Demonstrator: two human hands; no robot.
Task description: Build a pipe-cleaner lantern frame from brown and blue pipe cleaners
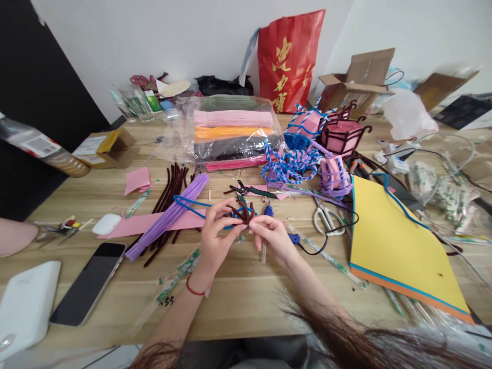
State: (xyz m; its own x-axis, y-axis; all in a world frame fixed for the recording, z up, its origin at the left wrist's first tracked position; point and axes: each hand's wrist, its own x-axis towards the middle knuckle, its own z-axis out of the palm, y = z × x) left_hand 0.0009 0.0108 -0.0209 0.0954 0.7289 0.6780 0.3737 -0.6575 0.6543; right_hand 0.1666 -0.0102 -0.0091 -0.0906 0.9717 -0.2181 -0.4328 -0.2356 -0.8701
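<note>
Between my two hands, above the middle of the table, is a small piece of bent brown pipe cleaners with several prongs curling upward. My left hand grips it from the left with thumb and fingers. My right hand pinches its right lower end. Behind my hands lie green-handled pliers and a blue glue gun, partly hidden by my right hand. A bundle of purple pipe cleaners lies to the left across dark brown pipe cleaners and a pink paper strip. A blue pipe cleaner loops beside my left hand.
White scissors and yellow sheets lie to the right. Finished pink lanterns and a bag of coloured pipe cleaners stand behind. A phone and a white power bank are at the left. Another person's arm enters there.
</note>
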